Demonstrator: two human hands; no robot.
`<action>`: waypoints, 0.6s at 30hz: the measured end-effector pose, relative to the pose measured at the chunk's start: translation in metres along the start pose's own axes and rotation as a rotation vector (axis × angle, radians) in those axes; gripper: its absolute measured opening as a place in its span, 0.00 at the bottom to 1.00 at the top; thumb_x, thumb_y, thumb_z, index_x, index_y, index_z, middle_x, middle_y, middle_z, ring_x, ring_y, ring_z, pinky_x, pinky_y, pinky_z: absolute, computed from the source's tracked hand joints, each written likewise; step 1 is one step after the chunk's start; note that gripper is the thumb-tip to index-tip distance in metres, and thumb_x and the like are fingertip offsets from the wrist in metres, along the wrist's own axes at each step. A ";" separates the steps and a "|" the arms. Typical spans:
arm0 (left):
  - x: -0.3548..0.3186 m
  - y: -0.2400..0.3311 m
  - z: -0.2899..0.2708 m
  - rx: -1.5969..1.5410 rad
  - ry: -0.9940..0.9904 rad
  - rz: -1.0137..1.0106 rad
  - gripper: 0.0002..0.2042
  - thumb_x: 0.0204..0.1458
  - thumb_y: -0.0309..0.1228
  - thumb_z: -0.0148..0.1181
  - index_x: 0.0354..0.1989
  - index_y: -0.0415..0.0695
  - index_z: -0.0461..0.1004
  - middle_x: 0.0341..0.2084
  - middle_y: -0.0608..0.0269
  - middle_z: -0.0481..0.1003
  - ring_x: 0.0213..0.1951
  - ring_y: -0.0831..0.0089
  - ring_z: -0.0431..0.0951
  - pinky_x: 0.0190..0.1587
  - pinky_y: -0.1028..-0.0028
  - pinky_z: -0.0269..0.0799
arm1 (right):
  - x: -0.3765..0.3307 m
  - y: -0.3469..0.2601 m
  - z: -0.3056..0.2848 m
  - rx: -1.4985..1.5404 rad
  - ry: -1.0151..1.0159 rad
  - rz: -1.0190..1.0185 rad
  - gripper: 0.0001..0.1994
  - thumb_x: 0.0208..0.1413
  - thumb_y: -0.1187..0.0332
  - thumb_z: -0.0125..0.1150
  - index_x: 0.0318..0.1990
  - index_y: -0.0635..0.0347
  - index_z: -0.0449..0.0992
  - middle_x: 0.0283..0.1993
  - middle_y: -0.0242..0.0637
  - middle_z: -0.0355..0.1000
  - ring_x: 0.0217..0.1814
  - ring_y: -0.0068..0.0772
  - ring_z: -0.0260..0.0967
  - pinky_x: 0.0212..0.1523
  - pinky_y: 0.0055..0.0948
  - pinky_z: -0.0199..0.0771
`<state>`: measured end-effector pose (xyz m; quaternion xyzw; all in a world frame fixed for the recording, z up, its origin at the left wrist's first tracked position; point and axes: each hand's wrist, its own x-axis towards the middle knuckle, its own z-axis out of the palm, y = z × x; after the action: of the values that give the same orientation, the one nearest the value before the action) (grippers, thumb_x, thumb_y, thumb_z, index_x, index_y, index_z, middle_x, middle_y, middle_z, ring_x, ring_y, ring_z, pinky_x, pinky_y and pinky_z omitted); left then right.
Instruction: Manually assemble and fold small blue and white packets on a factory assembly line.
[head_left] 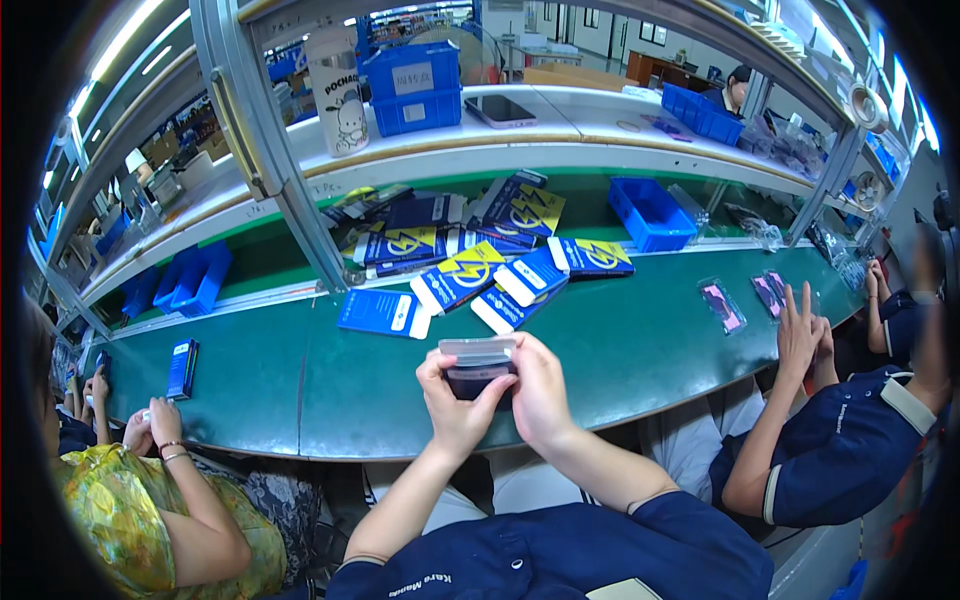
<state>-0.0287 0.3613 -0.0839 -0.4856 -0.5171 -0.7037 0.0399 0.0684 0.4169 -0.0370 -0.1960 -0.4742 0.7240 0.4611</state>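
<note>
Just above the table's front edge I hold a small dark rectangular pack (pixel 478 381) with a clear, pale plastic upper part; its exact kind I cannot make out. My left hand (pixel 452 412) grips its left side, fingers bent around it. My right hand (pixel 541 392) closes on the right side, and its thumb lies across the near face. Beyond my hands, a flat blue and white carton (pixel 383 312) lies on the green table (pixel 400 400). Next to it, several blue and yellow cartons (pixel 458 277) are heaped, some overlapping.
A blue bin (pixel 652 218) stands behind the table's right half. Pink-patterned clear packets (pixel 722 306) lie to the right, near a co-worker's raised hand (pixel 799 340). On the left, another co-worker's hands (pixel 152 428) work near a blue box (pixel 182 369). A shelf (pixel 560 150) spans the back.
</note>
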 end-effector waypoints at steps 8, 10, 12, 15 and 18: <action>0.024 0.031 -0.016 -0.592 0.036 -0.387 0.15 0.61 0.20 0.58 0.46 0.45 0.56 0.42 0.52 0.74 0.46 0.72 0.74 0.52 0.73 0.69 | -0.003 0.033 -0.003 -0.593 -0.093 -0.873 0.11 0.58 0.80 0.60 0.48 0.63 0.73 0.52 0.50 0.73 0.51 0.49 0.74 0.51 0.36 0.75; 0.022 0.029 -0.015 -0.552 0.008 -0.306 0.16 0.62 0.21 0.57 0.50 0.46 0.56 0.37 0.58 0.74 0.43 0.74 0.75 0.50 0.74 0.69 | -0.001 0.034 -0.009 -0.555 -0.151 -0.810 0.12 0.60 0.78 0.59 0.50 0.63 0.70 0.51 0.49 0.73 0.51 0.42 0.74 0.50 0.33 0.74; 0.022 0.031 -0.015 -0.589 0.020 -0.351 0.15 0.62 0.21 0.57 0.49 0.45 0.57 0.36 0.60 0.74 0.43 0.75 0.75 0.50 0.75 0.69 | -0.007 0.036 -0.002 -0.332 -0.117 -0.646 0.13 0.61 0.78 0.59 0.52 0.63 0.68 0.50 0.47 0.72 0.51 0.38 0.73 0.51 0.31 0.73; 0.024 0.029 -0.013 -0.581 0.092 -0.407 0.10 0.62 0.23 0.58 0.46 0.44 0.62 0.34 0.64 0.72 0.41 0.77 0.76 0.46 0.78 0.70 | -0.010 0.034 0.009 -0.125 -0.072 -0.472 0.14 0.64 0.77 0.56 0.54 0.64 0.63 0.47 0.43 0.70 0.50 0.28 0.70 0.53 0.29 0.70; 0.026 0.018 -0.007 -0.519 0.087 -0.288 0.08 0.61 0.21 0.59 0.38 0.43 0.65 0.35 0.62 0.74 0.38 0.76 0.76 0.44 0.78 0.72 | -0.001 0.033 0.008 -0.028 -0.101 -0.399 0.08 0.66 0.77 0.53 0.47 0.60 0.62 0.46 0.41 0.69 0.47 0.27 0.69 0.52 0.27 0.71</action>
<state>-0.0371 0.3591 -0.0525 -0.3707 -0.3813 -0.8309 -0.1637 0.0474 0.4073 -0.0617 -0.0678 -0.5362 0.6205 0.5683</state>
